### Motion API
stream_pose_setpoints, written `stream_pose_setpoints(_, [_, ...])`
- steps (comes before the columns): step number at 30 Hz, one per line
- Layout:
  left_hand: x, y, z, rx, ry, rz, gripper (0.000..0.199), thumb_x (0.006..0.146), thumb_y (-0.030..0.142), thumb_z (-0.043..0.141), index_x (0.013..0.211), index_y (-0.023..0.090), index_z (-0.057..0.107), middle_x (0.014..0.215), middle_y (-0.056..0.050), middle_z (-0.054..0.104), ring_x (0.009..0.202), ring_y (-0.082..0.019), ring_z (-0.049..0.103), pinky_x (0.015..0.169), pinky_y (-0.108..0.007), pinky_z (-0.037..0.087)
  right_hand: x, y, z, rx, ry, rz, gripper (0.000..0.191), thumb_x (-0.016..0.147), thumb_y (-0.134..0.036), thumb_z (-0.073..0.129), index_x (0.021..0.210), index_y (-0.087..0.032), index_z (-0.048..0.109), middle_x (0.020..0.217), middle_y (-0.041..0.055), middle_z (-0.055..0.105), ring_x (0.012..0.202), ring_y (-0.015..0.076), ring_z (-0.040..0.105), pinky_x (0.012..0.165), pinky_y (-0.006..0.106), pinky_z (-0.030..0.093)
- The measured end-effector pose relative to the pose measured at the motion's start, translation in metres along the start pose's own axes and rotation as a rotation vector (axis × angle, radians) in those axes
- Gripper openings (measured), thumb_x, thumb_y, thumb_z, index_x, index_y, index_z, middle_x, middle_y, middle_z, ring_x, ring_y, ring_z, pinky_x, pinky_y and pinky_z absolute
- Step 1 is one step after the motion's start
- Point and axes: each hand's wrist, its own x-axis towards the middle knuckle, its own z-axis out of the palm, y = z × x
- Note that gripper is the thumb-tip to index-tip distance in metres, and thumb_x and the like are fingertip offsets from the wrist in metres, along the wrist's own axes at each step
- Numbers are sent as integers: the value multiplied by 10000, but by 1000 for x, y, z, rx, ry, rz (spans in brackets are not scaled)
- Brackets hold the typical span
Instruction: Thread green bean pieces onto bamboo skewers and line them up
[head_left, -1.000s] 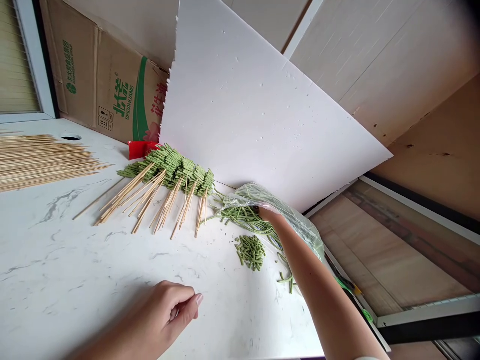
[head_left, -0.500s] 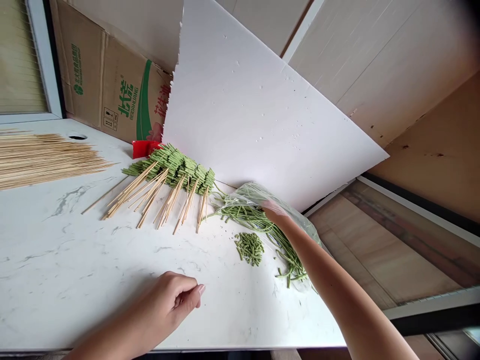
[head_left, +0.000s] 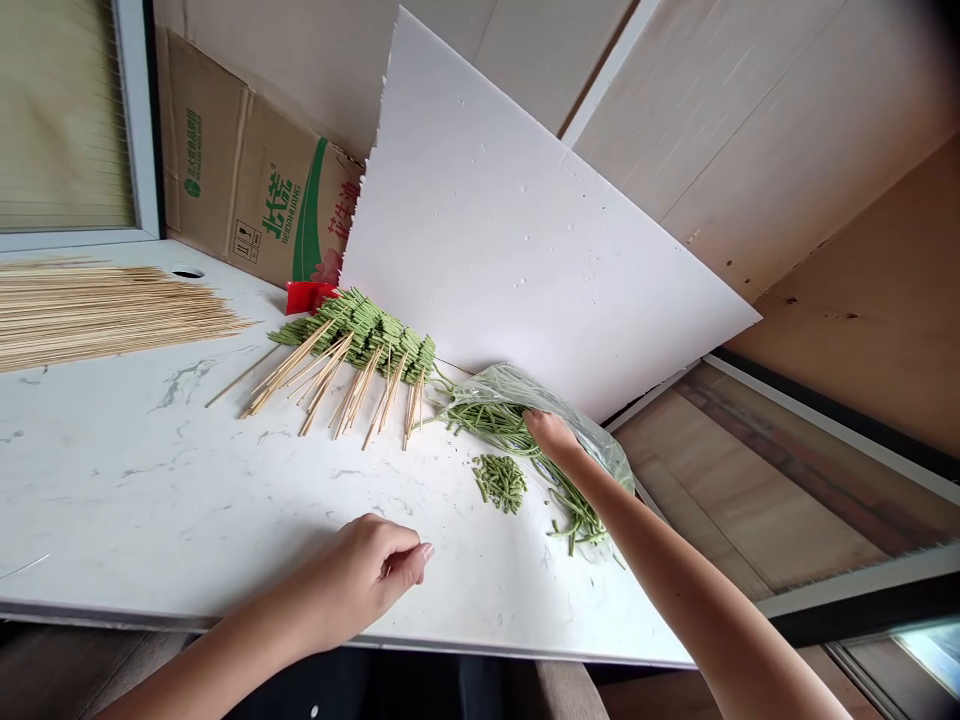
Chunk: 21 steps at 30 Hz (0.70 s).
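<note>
The cardboard box (head_left: 225, 140) bears green "北大荒" and "BEIDAHUANG", with "花生油" in red. Its left part reads "北大荒食品集团"; between stand framed glass and arrow signs (head_left: 246, 240).

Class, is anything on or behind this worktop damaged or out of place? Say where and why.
The white board behind the beans looks damaged: its left edge is ragged and its face flecked. One skewer lies alone, just left of those fanned out from the beans.

Long beans (head_left: 487, 417): green. Cut bean pieces (head_left: 500, 483): green. Bag (head_left: 611, 452): clear, faint green tint. Skewers (head_left: 105, 312): pale straw. Table (head_left: 247, 520): white, grey marbled veins. Box (head_left: 214, 165): brown, green and red print. Board (head_left: 480, 250): white, small flecks. Packet (head_left: 306, 297): red.
</note>
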Motion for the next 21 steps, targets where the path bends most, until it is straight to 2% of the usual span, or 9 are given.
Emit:
stream_pose_setpoints(4, [-2, 4, -2, 38, 24, 45, 491, 1052, 463, 454, 726, 182, 690, 580, 16, 520, 566, -128, 469, 596, -266, 346, -7, -10, -16, -63, -108, -37, 301, 1009, -188, 514, 756, -177, 677, 690, 89, 676, 653, 206, 589, 643, 310, 425])
stream_pose_setpoints(9, [-7, 11, -6, 15, 23, 88, 483, 1048, 460, 466, 738, 180, 706, 567, 20, 516, 562, -126, 460, 599, -262, 347, 5, -16, -56, -100, -73, -46, 213, 967, -130, 537, 965, -141, 749, 812, 122, 746, 738, 218, 669, 729, 293, 474])
stream_pose_setpoints(11, [-9, 13, -7, 14, 26, 107, 493, 1049, 461, 461, 734, 177, 711, 564, 18, 524, 555, -126, 454, 597, -264, 347, 15, -23, -75, -92, -17, -51, 263, 979, -150, 523, 1097, -141, 758, 866, 121, 772, 767, 221, 703, 789, 300, 498])
stream_pose_setpoints(13, [-11, 17, -8, 27, 29, 125, 500, 1049, 459, 456, 720, 176, 706, 558, 17, 525, 547, -126, 448, 595, -268, 341, 27, -34, -94, -53, 92, -64, 319, 975, -164, 526, 1197, -128, 753, 870, 116, 788, 761, 225, 728, 837, 313, 516])
stream_pose_setpoints(17, [-18, 29, -16, 66, 32, 158, 483, 1041, 430, 466, 699, 179, 696, 578, 10, 564, 544, -123, 460, 596, -270, 338, 41, -62, -133, 63, 295, -125, 318, 918, -172, 588, 1170, -116, 774, 920, 122, 807, 749, 237, 752, 839, 326, 543])
stream_pose_setpoints(21, [-27, 45, -32, 105, 53, 186, 467, 1029, 402, 478, 686, 177, 701, 584, -1, 597, 528, -126, 465, 591, -278, 339, 37, -85, -173, 116, 452, -186, 302, 912, -211, 583, 1133, -151, 781, 1006, 119, 813, 776, 243, 763, 833, 344, 559])
